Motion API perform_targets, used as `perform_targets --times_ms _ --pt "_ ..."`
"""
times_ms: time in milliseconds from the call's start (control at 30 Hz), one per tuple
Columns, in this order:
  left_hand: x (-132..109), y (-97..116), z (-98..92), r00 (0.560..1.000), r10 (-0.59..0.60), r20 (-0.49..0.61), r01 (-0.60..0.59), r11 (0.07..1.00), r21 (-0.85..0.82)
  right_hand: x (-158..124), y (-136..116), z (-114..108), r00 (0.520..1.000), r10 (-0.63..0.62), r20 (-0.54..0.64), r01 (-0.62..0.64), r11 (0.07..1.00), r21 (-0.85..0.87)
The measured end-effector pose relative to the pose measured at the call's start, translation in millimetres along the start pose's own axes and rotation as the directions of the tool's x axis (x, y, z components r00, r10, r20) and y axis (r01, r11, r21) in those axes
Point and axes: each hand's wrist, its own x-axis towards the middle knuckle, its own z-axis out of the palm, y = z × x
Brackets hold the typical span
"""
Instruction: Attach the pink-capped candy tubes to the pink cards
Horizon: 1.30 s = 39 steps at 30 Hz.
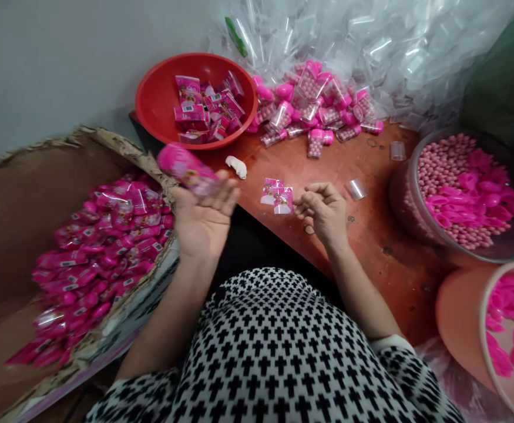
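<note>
My left hand (202, 218) is palm up with fingers stretched out, over the gap between the table and a cardboard box. A wrapped pink tube (185, 167), smeared by motion, is at its fingertips and seems loose rather than gripped. My right hand (322, 210) rests on the orange-brown table (371, 235) with fingers curled in a pinch. Its fingertips are right beside two small pink labels (278, 197); whether they hold anything is unclear.
A cardboard box (27, 200) at left holds several wrapped pink tubes (102, 247). A red bowl (160, 100) holds pink labels. Filled tubes (313, 106) lie before clear bags (371, 41). At right are a tub of pink beads and caps (459, 188), a caps bowl (510, 329), and empty tubes (356, 188).
</note>
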Motion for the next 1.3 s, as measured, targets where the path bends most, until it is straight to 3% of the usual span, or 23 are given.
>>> perform_targets --times_ms 67,133,200,267,333,400,533,700,800,933,1000,1033,1100,1167,1233,1300 --pt "6 4 -12.5 0.990 0.118 -0.082 -0.116 0.993 0.029 3 -3 -10 0.998 -0.029 -0.064 0.026 0.998 -0.056" --pt "13 -9 -16.7 0.983 0.165 -0.079 -0.145 0.967 0.210 6 -1 -18 0.996 -0.045 -0.082 0.037 0.995 -0.097" --pt "18 -32 -12.3 0.970 0.205 0.127 -0.242 0.840 0.486 6 4 -23 0.997 -0.041 -0.069 0.032 0.992 -0.124" --pt "22 -58 -3.3 0.918 0.154 0.365 -0.373 0.647 0.665 4 9 -23 0.998 -0.024 -0.055 0.016 0.990 -0.142" --pt "26 -78 4.1 0.874 0.081 0.479 -0.451 0.504 0.737 1 13 -23 0.999 -0.005 -0.052 -0.003 0.987 -0.159" --pt "29 -91 6.6 0.857 0.060 0.511 -0.482 0.441 0.757 -1 16 -23 0.999 0.004 -0.049 -0.013 0.984 -0.180" --pt "33 -103 1.4 0.846 0.120 0.519 -0.515 0.431 0.741 2 18 -26 1.000 -0.014 -0.027 0.008 0.974 -0.226" --pt "30 -105 2.0 0.854 0.147 0.498 -0.499 0.500 0.708 15 28 -21 0.996 -0.085 -0.037 0.070 0.949 -0.308" --pt "22 -97 8.9 0.864 0.153 0.480 -0.476 0.558 0.680 22 32 -16 0.999 -0.033 0.003 0.033 0.978 -0.205" --pt "16 -85 15.2 0.922 0.134 0.363 -0.338 0.736 0.587 28 22 -13 1.000 0.023 -0.002 -0.023 0.998 -0.062" --pt "16 -82 15.8 0.954 -0.018 0.298 -0.139 0.857 0.496 29 16 -14 0.999 0.040 0.020 -0.039 0.997 -0.066" --pt "16 -82 15.9 0.949 -0.126 0.290 -0.018 0.894 0.448 30 13 -14 0.997 0.057 0.047 -0.053 0.996 -0.076" --pt "18 -82 16.6 0.898 -0.317 0.304 0.193 0.907 0.375 32 9 -14 0.989 0.099 0.108 -0.087 0.990 -0.111" --pt "19 -82 18.2 0.864 -0.407 0.296 0.311 0.894 0.324 37 8 -15 0.977 0.136 0.166 -0.106 0.979 -0.176" --pt "19 -80 20.3 0.868 -0.428 0.252 0.354 0.889 0.290 48 5 -17 0.974 0.123 0.192 -0.061 0.952 -0.301" --pt "20 -78 22.2 0.884 -0.426 0.192 0.369 0.889 0.271 65 -1 -20 0.990 0.022 0.136 0.054 0.847 -0.529"
